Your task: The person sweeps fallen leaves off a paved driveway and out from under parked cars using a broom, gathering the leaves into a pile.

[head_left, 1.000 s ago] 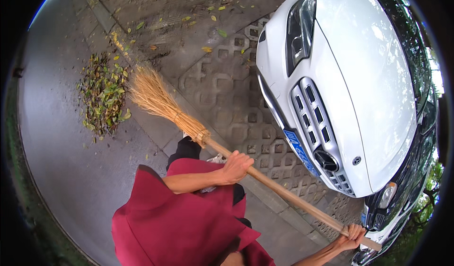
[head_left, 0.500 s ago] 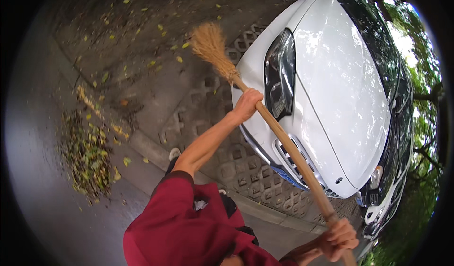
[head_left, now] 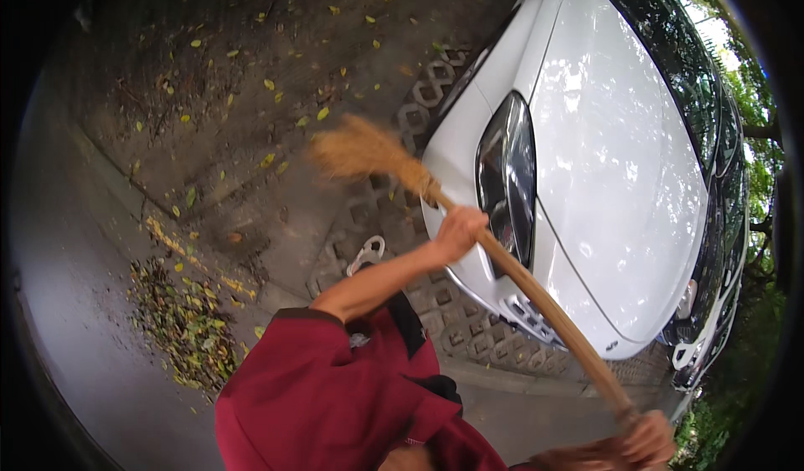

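A straw broom [head_left: 544,303] with a long wooden handle slants across the middle of the view. My left hand [head_left: 460,231] wraps round the handle just below the bristle head, in front of the white car's headlight. Farther down the handle, near the lower right edge, my right hand [head_left: 646,440] is closed round it. The bristles [head_left: 364,150] are blurred by motion and point up to the left, beside the car's front corner; whether they touch the ground I cannot tell.
A white car [head_left: 615,169] stands close on the right, with another car [head_left: 691,358] beyond it. A leaf pile [head_left: 186,324] lies on the pavement at left, by a curb [head_left: 113,174] with worn yellow paint. Scattered leaves dot the dirt; grid pavers [head_left: 469,329] lie under the car's front.
The broom head has dropped lower and swung slightly left in view. Both hands have shifted down and right with the handle. One shoe now shows farther forward on the pavers.
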The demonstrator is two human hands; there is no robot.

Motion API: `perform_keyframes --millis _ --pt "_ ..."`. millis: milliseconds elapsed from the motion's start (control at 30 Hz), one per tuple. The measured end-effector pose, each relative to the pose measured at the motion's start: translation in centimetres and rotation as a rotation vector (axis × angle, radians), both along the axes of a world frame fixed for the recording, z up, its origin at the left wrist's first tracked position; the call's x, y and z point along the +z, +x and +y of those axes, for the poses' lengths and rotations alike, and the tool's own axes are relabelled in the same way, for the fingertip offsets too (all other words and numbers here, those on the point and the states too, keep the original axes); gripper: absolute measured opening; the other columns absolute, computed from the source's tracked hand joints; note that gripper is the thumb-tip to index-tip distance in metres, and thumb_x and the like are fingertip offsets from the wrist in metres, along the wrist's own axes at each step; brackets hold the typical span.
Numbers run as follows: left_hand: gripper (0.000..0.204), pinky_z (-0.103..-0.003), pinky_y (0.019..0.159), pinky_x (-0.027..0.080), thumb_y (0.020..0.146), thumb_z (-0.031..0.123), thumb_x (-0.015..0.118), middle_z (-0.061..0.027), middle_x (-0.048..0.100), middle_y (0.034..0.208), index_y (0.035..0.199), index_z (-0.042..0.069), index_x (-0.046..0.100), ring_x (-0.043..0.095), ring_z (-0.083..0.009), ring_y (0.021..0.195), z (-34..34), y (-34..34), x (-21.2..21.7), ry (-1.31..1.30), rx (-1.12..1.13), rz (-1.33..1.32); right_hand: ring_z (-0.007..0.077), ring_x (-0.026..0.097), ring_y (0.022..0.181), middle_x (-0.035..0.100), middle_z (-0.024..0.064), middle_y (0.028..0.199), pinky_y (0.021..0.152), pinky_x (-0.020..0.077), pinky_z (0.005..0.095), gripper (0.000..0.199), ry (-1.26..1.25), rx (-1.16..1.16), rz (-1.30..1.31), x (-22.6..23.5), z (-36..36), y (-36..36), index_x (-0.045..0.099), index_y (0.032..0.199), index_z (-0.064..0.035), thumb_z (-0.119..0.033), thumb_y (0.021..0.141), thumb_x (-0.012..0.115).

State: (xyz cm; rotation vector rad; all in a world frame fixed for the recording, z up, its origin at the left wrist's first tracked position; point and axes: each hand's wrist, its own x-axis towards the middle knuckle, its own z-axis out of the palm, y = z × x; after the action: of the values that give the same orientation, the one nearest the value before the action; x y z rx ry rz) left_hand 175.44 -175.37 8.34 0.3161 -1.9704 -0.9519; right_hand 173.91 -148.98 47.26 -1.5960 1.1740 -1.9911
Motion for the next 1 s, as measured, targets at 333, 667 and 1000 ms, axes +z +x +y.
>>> perform_keyframes --millis 333,667,1000 --pt "0.015 -0.042 0.066 0.037 0.063 0.01 0.064 -0.0101 0.05 0.069 0.07 0.008 0.051 0.051 -0.032 0.071 -17.6 -7.9 6.1 -0.142 -0.173 0.09 0.0057 0.038 0.041 0.041 -0.0025 0.048 0.045 0.0315 0.0223 0.027 -0.287 -0.436 -0.066 0.4 -9.4 -2.1 0.042 0.054 -0.0131 -0.011 0.074 0.059" --pt "0.008 -0.041 0.066 0.043 0.069 0.012 0.059 -0.0136 0.054 0.06 0.066 0.007 0.055 0.057 -0.0343 0.063 -23.8 -2.3 -0.8 -0.122 -1.01 -0.42 0.0144 0.034 0.049 0.032 -0.0012 0.054 0.044 0.0261 0.0316 0.031 -0.066 -1.254 -0.105 -3.9 -17.5 8.6 0.036 0.062 -0.0139 -0.021 0.088 0.05" --pt "0.016 -0.04 0.071 0.038 0.065 0.016 0.066 -0.0095 0.053 0.07 0.073 0.01 0.054 0.053 -0.0298 0.074 -39.3 -11.5 0.4 -0.279 -0.917 -0.217 0.0175 0.033 0.053 0.038 -0.0008 0.064 0.054 0.0296 0.0327 0.034 -0.129 -1.525 -0.625 -7.9 -31.2 11.7 0.034 0.063 -0.0166 -0.033 0.089 0.05"
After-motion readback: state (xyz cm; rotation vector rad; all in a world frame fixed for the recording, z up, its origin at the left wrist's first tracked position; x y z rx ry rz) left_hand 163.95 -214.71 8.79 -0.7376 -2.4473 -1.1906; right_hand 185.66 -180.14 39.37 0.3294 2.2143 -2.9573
